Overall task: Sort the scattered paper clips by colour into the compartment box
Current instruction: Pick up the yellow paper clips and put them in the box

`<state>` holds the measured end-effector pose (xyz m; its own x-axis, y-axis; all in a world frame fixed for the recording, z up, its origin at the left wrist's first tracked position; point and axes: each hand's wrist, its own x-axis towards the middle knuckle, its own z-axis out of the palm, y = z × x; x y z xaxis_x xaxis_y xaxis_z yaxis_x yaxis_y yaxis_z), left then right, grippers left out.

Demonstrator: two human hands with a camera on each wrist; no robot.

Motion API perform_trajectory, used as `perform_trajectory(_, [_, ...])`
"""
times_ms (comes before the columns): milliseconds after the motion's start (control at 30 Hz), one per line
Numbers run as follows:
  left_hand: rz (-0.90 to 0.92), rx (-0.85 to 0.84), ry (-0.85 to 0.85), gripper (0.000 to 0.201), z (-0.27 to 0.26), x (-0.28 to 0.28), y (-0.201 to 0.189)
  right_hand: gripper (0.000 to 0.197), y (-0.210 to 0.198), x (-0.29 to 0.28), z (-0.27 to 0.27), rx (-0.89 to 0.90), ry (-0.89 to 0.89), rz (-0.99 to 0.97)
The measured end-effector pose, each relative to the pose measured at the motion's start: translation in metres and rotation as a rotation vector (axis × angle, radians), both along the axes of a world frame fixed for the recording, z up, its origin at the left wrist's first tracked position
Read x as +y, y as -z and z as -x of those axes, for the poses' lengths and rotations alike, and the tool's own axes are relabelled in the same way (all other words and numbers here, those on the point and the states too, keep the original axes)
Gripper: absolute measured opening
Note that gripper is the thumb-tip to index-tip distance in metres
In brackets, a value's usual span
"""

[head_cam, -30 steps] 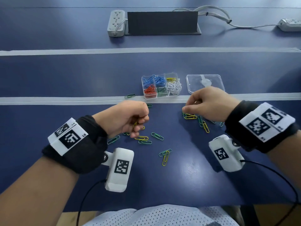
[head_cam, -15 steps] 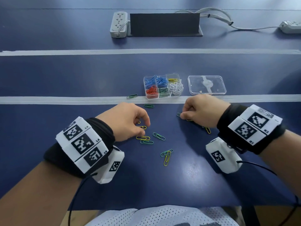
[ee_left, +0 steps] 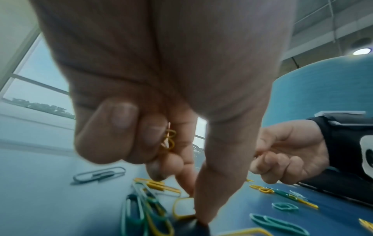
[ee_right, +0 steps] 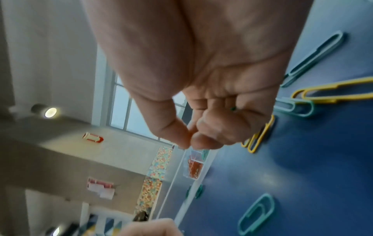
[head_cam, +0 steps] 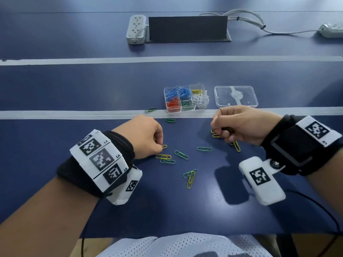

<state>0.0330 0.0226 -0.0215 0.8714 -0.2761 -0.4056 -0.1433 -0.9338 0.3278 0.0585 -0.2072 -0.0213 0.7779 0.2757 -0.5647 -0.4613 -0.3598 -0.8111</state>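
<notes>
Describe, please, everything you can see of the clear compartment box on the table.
The compartment box is a small clear-plastic tray, lid off, sitting flat on the blue table against a pale tape line. Six compartments hold sorted clips: blue in two, yellow, red, green and white. Its clear lid lies apart to the right. Neither hand touches it.

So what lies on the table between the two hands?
In the head view, loose clips: a green clip and another green one between left hand and right hand.

Far side of the table (head_cam: pixel 74 86) — two power strips (head_cam: pixel 136 28), dark upright panel (head_cam: pixel 187 28), cables (head_cam: pixel 259 25)
</notes>
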Motion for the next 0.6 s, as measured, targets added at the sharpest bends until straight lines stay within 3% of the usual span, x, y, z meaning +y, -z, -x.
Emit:
perform_trajectory(133, [0.109,0.023,-0.052,0.006,-0.001,0.003,0.000,0.013,0.000,0.007,0.007,-0.351,-0.321,0.487])
perform_trajectory(233, [0.346,0.129,-0.153,0.007,-0.003,0.008,0.002,0.014,0.001,0.021,0.016,-0.517,-0.569,0.732])
perform_trajectory(367, [0.701,0.340,-0.325,0.018,-0.006,0.012,0.004,0.014,0.001,0.028,0.023,-0.555,-0.639,0.808])
perform_trajectory(467, [0.937,0.448,-0.449,0.013,-0.008,0.008,0.000,0.017,0.001,0.030,0.026,-0.571,-0.689,0.833])
perform_trajectory(600, [0.978,0.413,-0.542,0.033,-0.018,0.001,-0.002,0.005,-0.005,0.029,0.021,-0.479,-0.629,0.736])
